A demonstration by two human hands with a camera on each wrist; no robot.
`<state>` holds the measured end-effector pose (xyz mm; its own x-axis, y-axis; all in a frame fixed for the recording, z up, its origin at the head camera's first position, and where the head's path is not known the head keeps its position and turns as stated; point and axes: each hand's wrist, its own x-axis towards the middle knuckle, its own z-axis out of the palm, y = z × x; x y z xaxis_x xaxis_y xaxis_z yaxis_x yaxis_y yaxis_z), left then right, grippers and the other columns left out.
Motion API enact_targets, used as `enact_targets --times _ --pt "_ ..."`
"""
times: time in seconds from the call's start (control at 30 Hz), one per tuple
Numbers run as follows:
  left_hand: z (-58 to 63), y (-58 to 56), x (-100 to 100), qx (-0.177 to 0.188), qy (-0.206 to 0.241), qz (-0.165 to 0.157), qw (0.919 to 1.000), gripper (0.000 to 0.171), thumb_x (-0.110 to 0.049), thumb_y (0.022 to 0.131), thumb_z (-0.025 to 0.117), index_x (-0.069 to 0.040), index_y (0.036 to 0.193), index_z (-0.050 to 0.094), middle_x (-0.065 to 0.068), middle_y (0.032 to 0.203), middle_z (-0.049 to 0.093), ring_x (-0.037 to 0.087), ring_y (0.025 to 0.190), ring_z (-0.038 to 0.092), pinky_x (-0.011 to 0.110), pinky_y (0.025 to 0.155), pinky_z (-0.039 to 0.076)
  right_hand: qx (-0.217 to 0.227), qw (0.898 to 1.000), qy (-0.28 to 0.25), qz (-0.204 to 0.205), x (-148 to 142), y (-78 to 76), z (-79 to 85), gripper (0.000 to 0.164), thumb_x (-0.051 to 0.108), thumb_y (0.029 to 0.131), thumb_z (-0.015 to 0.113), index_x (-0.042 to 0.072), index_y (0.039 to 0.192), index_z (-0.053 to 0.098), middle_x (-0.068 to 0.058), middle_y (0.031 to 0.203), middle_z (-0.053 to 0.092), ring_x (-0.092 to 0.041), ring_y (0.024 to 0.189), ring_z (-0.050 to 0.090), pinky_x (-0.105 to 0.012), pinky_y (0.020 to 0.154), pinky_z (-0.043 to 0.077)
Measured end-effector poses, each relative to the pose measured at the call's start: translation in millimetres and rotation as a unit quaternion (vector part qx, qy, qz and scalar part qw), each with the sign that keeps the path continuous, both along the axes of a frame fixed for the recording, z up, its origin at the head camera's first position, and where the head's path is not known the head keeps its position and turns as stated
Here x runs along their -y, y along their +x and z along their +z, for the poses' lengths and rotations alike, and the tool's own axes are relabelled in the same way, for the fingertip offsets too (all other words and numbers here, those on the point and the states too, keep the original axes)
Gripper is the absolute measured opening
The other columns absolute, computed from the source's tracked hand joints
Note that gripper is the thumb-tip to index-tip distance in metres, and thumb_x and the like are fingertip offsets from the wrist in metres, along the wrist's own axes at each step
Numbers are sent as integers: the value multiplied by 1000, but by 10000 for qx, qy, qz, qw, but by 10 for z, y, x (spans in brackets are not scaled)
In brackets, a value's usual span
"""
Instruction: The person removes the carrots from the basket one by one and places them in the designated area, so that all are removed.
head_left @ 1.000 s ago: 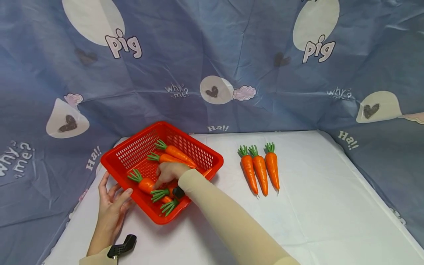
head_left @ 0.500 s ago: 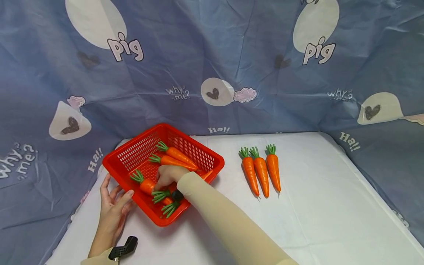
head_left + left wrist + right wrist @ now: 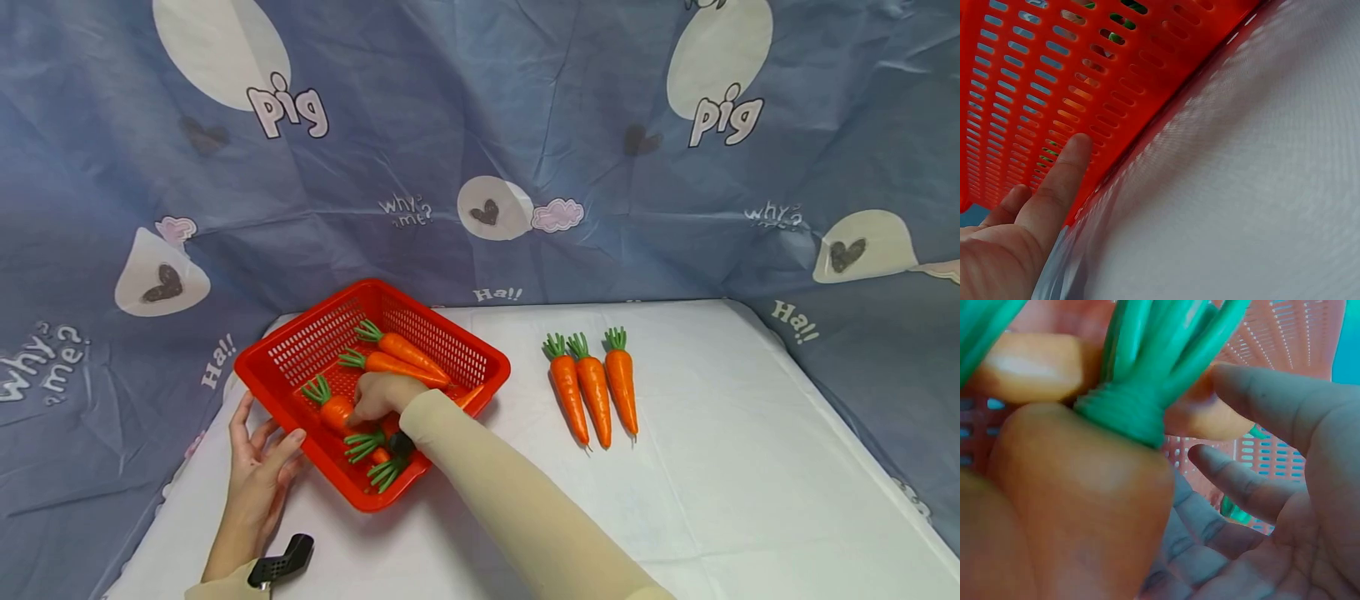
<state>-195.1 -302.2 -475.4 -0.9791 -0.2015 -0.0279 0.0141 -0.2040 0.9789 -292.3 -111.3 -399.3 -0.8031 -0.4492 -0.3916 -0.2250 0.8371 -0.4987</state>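
Blue fabric (image 3: 600,158) printed with pale shapes and the words "pig", "why me?" and "Ha!!" hangs behind a tabletop (image 3: 750,467) covered in white cloth. On its left side sits a red perforated plastic basket (image 3: 364,504), turned cornerwise, with several orange, green-topped carrots lying inside. Two slanting carrots (image 3: 412,354) lie toward the back; a single carrot (image 3: 334,412) rests nearer the left wall, and leafy green tops (image 3: 386,472) show toward the front corner.

The left hand (image 3: 258,483) rests against the basket's outer left side, thumb at the rim, an extended finger touching the slotted wall. Reaching inside, the right hand (image 3: 384,396) has a fingertip touching the single carrot; whether it actually grasps it, I cannot tell. Both arms wear beige sleeves (image 3: 517,500), and a black device (image 3: 281,567) is strapped at the left wrist. Well apart, right of the basket, a row of three similar carrots (image 3: 595,396) lies with tops pointing away.
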Motion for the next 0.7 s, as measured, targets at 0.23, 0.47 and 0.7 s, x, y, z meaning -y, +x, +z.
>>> enact_targets --times 0.23,0.47,0.7 --pt "5 6 -13 47 -12 43 10000 91 -8 105 65 -50 166 12 -5 145 45 10 126 59 25 84 66 22 9993 385 32 68 -12 -14 32 44 96 81 15 102 68 6 90 61 -10 81 55 -24 76 49" --pt "-2 20 -13 45 -42 41 10000 92 -8 105 65 -50 166 11 -5 144 46 7 122 62 25 83 66 211 9987 458 109 104 -29 -10 33 43 96 80 15 107 66 5 93 61 -12 85 57 -25 78 50" --pt "7 16 -7 32 -65 25 10000 90 -10 105 65 -50 166 12 -4 145 46 7 124 60 25 83 66 525 9980 332 -81 130 -41 0 33 39 96 81 18 115 64 5 100 63 -12 92 59 -26 85 51"
